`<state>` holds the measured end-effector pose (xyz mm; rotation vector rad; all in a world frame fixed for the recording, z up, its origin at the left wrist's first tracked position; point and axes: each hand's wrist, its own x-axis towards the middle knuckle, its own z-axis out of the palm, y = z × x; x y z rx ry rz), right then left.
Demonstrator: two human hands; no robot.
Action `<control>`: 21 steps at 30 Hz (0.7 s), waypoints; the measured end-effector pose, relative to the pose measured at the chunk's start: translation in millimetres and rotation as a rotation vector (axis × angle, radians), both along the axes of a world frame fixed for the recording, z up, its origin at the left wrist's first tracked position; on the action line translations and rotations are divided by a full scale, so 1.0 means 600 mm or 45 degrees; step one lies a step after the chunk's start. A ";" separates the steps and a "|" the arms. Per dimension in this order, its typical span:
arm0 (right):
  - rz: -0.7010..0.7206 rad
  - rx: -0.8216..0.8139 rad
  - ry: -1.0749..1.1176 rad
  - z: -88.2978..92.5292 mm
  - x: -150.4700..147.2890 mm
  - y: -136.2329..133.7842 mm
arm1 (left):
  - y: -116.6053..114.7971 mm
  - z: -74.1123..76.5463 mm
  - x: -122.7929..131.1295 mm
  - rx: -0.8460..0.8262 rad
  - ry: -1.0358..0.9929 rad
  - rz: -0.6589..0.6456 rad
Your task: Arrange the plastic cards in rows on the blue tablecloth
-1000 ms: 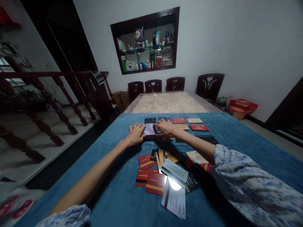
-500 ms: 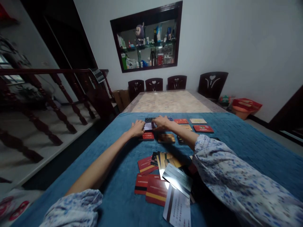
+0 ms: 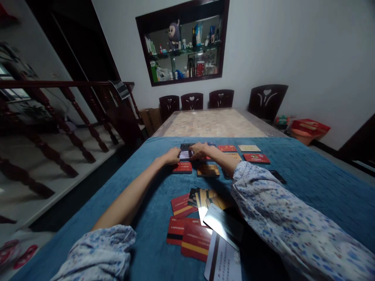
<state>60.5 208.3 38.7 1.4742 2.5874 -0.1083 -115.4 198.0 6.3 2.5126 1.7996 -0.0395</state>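
At the far left of the laid-out cards, my left hand [image 3: 172,156] and my right hand [image 3: 200,150] grip a pale lilac card stack [image 3: 185,155] from its two sides. The stack lies on the blue cloth [image 3: 140,187], just in front of a dark card stack [image 3: 186,146]. Nearer me are a red card stack [image 3: 182,168] and a gold card stack [image 3: 208,170]. My right hand and forearm partly cover other stacks behind them. A loose heap holds red cards [image 3: 195,239], gold cards, a silver card [image 3: 223,224] and a white card [image 3: 224,257] with a dark stripe.
To the right are a red stack with a green mark [image 3: 256,158], a cream stack [image 3: 249,148], an orange-red stack [image 3: 227,148] and a black card [image 3: 277,176]. Dark chairs [image 3: 221,99] stand beyond the table's bare far part [image 3: 211,123]. A wooden railing [image 3: 67,84] runs along the left.
The view has tilted down and shifted a little. My hands stay at the pale stack, the left fingers now lower and closer against its side.
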 end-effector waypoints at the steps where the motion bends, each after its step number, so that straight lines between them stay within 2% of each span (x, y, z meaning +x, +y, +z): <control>1: -0.006 -0.018 0.003 0.000 -0.001 0.002 | 0.002 0.001 -0.001 -0.005 -0.008 -0.008; 10: -0.009 -0.108 0.048 -0.007 -0.011 0.014 | 0.017 0.013 -0.001 -0.088 -0.016 -0.041; 21: -0.056 -0.107 0.053 -0.005 -0.017 0.007 | 0.020 -0.003 0.007 -0.072 -0.058 0.000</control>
